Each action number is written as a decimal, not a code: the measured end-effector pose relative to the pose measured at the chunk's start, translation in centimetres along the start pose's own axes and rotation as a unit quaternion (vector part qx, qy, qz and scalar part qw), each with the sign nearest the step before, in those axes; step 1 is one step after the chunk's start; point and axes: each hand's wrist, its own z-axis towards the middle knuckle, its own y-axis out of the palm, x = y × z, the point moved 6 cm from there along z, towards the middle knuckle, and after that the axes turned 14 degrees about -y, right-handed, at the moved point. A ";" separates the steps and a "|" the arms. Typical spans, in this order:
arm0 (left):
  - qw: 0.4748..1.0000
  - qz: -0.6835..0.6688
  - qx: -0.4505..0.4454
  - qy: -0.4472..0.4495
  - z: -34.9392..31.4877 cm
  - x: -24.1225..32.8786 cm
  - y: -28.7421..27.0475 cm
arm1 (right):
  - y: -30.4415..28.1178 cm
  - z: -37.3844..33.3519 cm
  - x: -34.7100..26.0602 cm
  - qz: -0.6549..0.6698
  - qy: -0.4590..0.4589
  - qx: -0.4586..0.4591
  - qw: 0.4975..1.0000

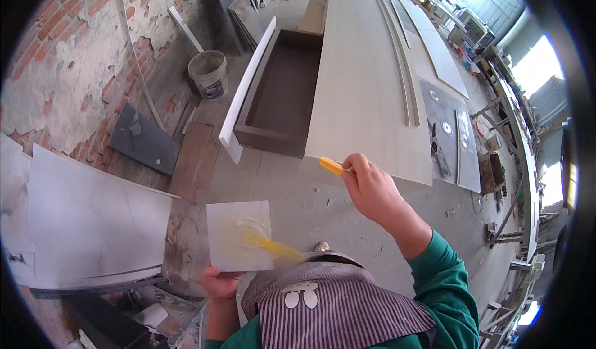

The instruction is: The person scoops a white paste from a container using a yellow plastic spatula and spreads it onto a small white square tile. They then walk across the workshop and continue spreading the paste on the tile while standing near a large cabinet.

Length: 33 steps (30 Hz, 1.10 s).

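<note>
My left hand (221,282) grips a white square board (239,212) by its near edge and holds it out flat. Smears of pale paste (253,228) lie on that board. A blurred yellow tool (277,248), perhaps a scraper, rests across it and sticks out past its right edge. Between the fingers of my right hand (372,187) is a small orange-yellow scraper (332,165). Its blade is at the near left corner of a long beige slab (369,94), close to the edge; whether it touches I cannot tell.
Left of the slab, a brown drawer (276,141) with a white front stands pulled out. A white bucket (208,76) sits by the brick wall (68,57). White marbled sheets (93,218) lean at the left. Dark panels with round fittings (442,125) lie right of the slab.
</note>
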 end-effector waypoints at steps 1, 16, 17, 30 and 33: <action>1.000 0.025 -0.003 -0.010 0.1 -0.1 -0.2 | 0.2 0.5 -0.4 -0.012 -0.032 0.021 0.999; 0.999 0.006 -0.041 -0.017 0.9 0.7 -0.7 | 0.1 -0.3 0.8 -0.157 -0.048 0.010 0.986; 0.999 0.000 -0.047 -0.019 0.9 0.7 -0.6 | -0.2 -0.8 0.6 -0.164 -0.037 -0.006 0.986; 0.999 -0.034 0.002 -0.014 0.9 1.0 -0.8 | 2.0 1.8 -0.5 -0.132 -0.102 0.052 0.985; 0.999 -0.043 -0.005 -0.014 0.8 1.1 -0.6 | 1.3 1.0 0.0 -0.137 -0.065 0.041 0.988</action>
